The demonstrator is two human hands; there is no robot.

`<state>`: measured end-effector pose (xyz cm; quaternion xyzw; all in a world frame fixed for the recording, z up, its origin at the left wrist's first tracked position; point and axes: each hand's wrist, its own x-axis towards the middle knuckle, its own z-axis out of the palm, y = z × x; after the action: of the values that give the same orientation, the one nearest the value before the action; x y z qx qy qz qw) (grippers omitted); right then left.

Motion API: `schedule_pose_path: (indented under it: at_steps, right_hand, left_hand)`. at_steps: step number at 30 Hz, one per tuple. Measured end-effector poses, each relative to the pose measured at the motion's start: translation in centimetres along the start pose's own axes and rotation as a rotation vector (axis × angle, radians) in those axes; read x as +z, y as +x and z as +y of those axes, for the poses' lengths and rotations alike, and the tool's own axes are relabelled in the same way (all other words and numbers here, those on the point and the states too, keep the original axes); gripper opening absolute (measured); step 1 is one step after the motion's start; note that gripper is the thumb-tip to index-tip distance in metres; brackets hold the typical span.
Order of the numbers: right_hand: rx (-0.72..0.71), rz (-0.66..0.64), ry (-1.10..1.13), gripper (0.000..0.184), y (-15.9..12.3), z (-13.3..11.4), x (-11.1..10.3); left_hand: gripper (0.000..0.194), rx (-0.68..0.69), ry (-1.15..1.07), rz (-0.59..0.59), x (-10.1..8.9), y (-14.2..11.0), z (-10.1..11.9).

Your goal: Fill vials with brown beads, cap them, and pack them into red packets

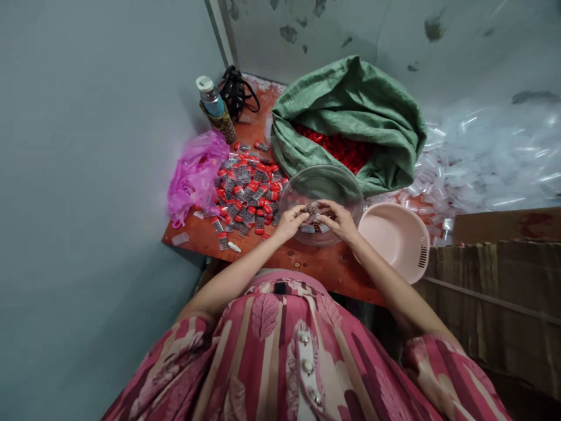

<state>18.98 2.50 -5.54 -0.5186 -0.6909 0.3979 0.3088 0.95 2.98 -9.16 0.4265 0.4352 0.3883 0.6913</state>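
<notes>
Both hands meet over a clear round bowl (357,196) near the front edge of the table. My left hand (291,223) is closed, its fingertips pinched on a small cluster of brown beads (311,209). My right hand (338,221) faces it from the other side, thumb and fingers curled together at the same spot; what they grip is too small to make out. Below the fingers, more brown beads (316,225) and small pale pieces lie in the bowl. Left of the bowl spreads a pile of small clear containers with red caps (249,190) and dark contents.
A green sack (394,134) holding red caps (337,149) stands behind the bowl. To the right are a pink basin (390,234), a heap of clear plastic containers (491,158) and cardboard (495,292). A magenta bag (197,169), bottle (213,99) and black cable (236,93) sit left.
</notes>
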Motion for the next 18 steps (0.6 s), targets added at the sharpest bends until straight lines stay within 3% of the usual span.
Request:
schedule_pose_path:
  at_steps: [5, 8, 11, 15, 18]
  right_hand:
    - [-0.287, -0.236, -0.305, 0.038, 0.5, -1.4, -2.5]
    - [-0.353, -0.223, -0.311, 0.035, 0.7, -1.3, -2.5]
    - [-0.367, -0.205, -0.288, 0.029, 0.7, -1.1, -2.2]
    - [-0.329, -0.311, -0.35, 0.021, 0.8, -1.0, -2.4]
    - [-0.283, -0.272, -0.297, 0.021, 1.0, -0.4, -2.6]
  left_hand:
    - [0.046, 0.057, 0.081, -0.134, -0.5, 0.4, 0.9]
    - [0.045, 0.085, 0.155, -0.178, -0.8, 0.6, 1.1]
    - [0.042, 0.063, 0.259, -0.208, -1.4, 0.8, 0.9]
    - [0.038, 0.073, 0.348, -0.268, -1.9, 1.1, 0.4]
    - [0.037, 0.082, 0.371, -0.269, -1.8, 1.4, 0.1]
